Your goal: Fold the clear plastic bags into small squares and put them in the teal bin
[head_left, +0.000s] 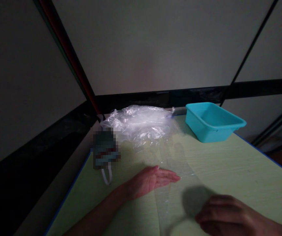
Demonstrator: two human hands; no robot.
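Left hand lay open, flat on the clear plastic sheet; right hand curled just right of it, grip unclear. Even palm pressure looked wisest.

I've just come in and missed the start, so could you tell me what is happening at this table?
A person has both hands on a clear plastic sheet lying flat on the green table. The left hand lies open and flat on its left edge. The right hand rests curled on its near end; whether it pinches the film is unclear. A crumpled pile of plastic and a teal tub sit at the far end, untouched.
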